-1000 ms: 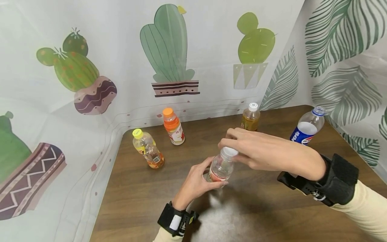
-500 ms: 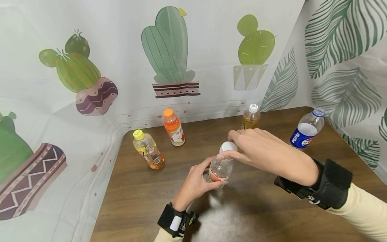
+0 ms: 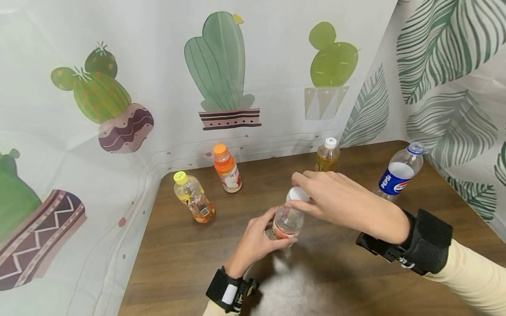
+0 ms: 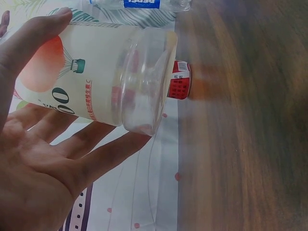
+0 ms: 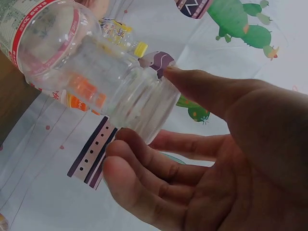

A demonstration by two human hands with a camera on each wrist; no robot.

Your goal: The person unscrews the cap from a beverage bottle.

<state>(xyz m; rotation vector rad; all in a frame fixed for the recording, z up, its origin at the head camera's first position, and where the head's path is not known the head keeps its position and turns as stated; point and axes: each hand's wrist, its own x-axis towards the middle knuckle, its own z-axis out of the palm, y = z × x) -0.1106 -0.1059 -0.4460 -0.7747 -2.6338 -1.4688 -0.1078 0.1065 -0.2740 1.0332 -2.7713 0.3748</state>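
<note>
My left hand point(image 3: 258, 237) grips a clear plastic bottle point(image 3: 287, 219) round its lower body. In the left wrist view the bottle's cream label point(image 4: 96, 62) shows a peach-coloured balloon print. The thumb and the fingers lie on opposite sides of it. At the top of this bottle is a whitish cap point(image 3: 298, 194), which my right hand point(image 3: 336, 197) pinches from the right side. In the right wrist view the thumb touches one side of the cap point(image 5: 161, 103) and curled fingers reach round the other. The bottle looks empty.
At the back left stand a yellow-capped bottle point(image 3: 193, 199) and an orange-capped bottle point(image 3: 227, 169). A white-capped tea bottle point(image 3: 327, 156) is behind my right hand. An uncapped Pepsi bottle point(image 3: 399, 171) stands at right. Printed cloth point(image 3: 280, 66) hangs behind the brown table point(image 3: 178, 272).
My right hand has turned about the cap, its thumb and fingers shifting on it, and the right forearm has swung slightly left. The left hand keeps its grip on the bottle.
</note>
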